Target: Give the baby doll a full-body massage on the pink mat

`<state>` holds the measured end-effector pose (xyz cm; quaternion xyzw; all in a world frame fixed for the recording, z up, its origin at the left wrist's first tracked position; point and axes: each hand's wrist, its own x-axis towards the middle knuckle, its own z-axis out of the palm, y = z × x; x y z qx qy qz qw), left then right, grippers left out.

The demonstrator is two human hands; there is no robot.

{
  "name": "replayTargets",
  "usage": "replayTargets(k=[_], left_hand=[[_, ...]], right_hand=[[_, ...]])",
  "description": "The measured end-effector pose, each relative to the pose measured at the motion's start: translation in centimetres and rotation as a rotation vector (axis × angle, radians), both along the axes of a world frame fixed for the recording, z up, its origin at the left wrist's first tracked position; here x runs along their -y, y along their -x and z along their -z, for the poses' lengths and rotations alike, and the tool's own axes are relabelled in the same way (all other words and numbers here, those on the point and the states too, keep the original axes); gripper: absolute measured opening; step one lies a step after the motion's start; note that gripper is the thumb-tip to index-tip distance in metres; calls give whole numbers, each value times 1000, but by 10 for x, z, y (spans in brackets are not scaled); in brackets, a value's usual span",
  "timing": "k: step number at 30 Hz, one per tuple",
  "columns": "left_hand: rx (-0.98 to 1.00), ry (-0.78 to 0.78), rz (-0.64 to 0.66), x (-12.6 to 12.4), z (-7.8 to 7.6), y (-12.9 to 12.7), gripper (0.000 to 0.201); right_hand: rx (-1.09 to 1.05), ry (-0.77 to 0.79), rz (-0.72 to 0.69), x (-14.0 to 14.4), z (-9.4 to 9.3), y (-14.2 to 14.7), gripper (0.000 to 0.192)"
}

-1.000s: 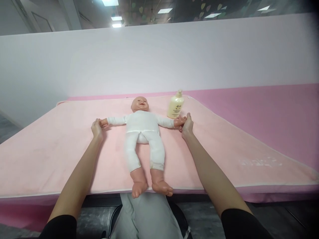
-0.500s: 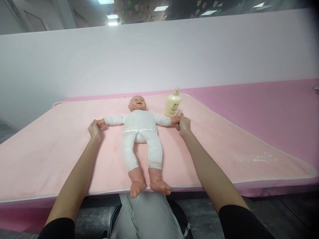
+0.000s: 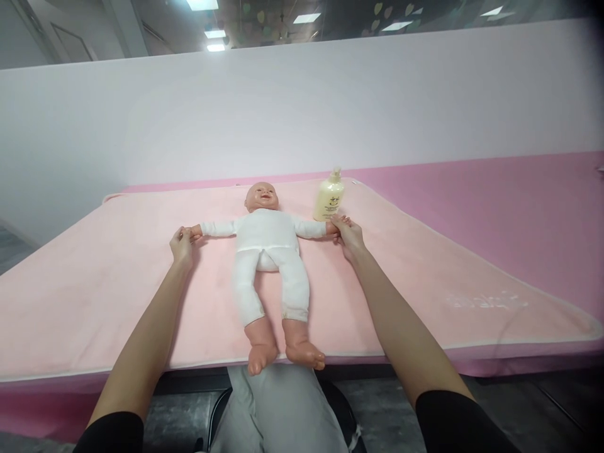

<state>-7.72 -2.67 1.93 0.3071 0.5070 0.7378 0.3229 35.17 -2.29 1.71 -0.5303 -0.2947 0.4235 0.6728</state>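
A baby doll (image 3: 267, 229) with a white cloth body lies on its back, arms stretched out sideways and feet toward me at the table's front edge. My left hand (image 3: 182, 244) is closed round the doll's hand on the left. On the other side, my right hand (image 3: 350, 236) grips the doll's other hand, thumb on top. Just behind that hand stands a pale yellow pump bottle (image 3: 329, 196), upright. The doll's fingers are partly hidden by my own.
A light pink blanket (image 3: 117, 283) with a white edge covers much of the table, over a darker pink cover (image 3: 495, 207). Behind rises a white wall panel (image 3: 302, 113) with glass above it. My legs (image 3: 283, 409) are under the front edge.
My right thumb has shifted inward over the doll's hand. My left hand keeps its hold, and the doll lies in nearly the same pose.
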Motion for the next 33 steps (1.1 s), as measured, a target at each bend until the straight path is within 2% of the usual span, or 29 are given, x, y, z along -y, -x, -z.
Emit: replayTargets(k=[7, 13, 19, 26, 30, 33], left_hand=[[-2, 14, -12, 4, -4, -4, 17], [12, 22, -17, 8, -9, -8, 16], [41, 31, -32, 13, -15, -11, 16], [62, 26, -49, 11, -13, -10, 22], [108, 14, -56, 6, -9, -5, 20], [147, 6, -38, 3, -8, -2, 22]], right_hand=[[30, 77, 74, 1, -2, 4, 30], [55, 104, 135, -2, 0, 2, 29], [63, 57, 93, -2, 2, 1, 30], [-84, 4, -4, 0, -3, -1, 13], [-92, -25, 19, -1, -2, 0, 20], [-32, 10, 29, -2, 1, 0, 29]])
